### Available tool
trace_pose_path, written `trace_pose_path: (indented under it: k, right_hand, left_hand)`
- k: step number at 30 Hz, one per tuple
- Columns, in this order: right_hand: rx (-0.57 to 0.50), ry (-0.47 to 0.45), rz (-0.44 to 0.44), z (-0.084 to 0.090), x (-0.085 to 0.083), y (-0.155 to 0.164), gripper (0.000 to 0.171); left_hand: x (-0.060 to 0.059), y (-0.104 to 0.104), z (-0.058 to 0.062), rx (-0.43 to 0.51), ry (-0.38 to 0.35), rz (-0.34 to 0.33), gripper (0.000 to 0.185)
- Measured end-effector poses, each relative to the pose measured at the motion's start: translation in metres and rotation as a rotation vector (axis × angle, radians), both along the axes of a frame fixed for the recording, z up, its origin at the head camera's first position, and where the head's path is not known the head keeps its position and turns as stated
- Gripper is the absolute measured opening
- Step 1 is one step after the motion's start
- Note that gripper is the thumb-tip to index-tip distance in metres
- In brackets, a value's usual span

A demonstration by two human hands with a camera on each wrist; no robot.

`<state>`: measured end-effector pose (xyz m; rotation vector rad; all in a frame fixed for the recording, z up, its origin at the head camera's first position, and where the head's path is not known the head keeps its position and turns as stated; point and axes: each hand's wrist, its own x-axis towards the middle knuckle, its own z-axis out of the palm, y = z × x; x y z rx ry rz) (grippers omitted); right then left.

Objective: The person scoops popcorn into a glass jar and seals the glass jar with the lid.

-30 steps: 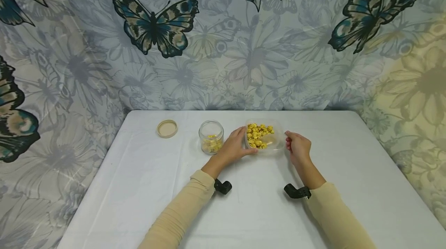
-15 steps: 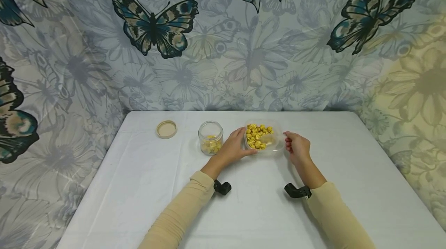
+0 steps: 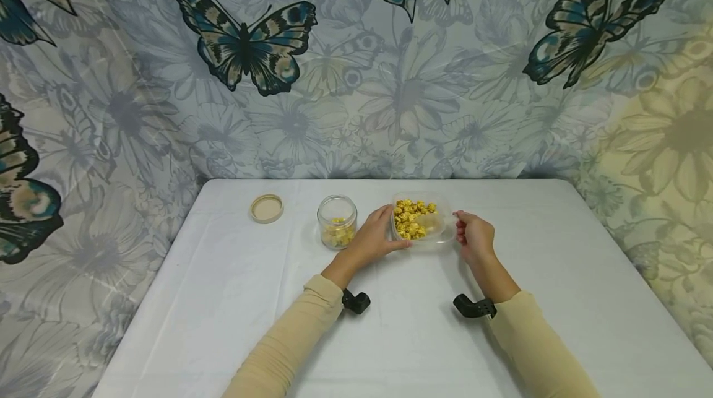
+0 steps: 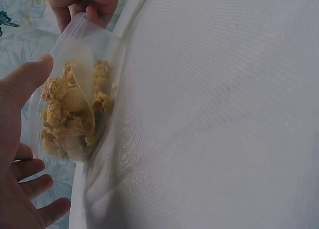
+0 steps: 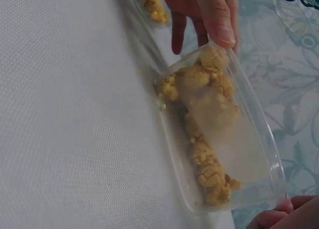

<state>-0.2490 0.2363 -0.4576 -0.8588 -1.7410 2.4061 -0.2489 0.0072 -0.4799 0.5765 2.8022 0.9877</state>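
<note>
Hands, two: left hand (image 3: pixel 372 238) and right hand (image 3: pixel 475 238) pinch one popcorn tub (image 3: pixel 440 224).

Lid (image 3: pixel 267 207) left of jar (image 3: pixel 337 220), tub (image 3: pixel 419 220) right of jar, hands either side of tub, all on table (image 3: pixel 223 299)

I'm seeing soft, even light brightening the bench (image 3: pixel 234 299), with faint shadows under the forearms; both wrist views are looking blurry up close, and nothing is glaring.

Yellow popcorn (image 3: pixel 413 218) fills a clear tub (image 3: pixel 440 229) (tan lid (image 3: pixel 267 207), white table (image 3: pixel 390 336)).
</note>
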Motion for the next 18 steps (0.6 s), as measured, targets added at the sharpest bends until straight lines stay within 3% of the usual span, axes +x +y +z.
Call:
trace_pose_path:
  k: [11, 18]
  right_hand:
    - [-0.055, -0.017, -0.06, 0.0031, 0.0005, -0.0009, 0.028]
    - [-0.048, -0.033, -0.076, 0.0043, 0.0004, -0.0013, 0.016]
  left_hand:
    - [0.0001, 0.0001, -0.0012, 0.008, 0.005, -0.005, 0.098]
    - [0.0003, -0.0005, -0.0015, 0.009, -0.003, -0.007, 0.098]
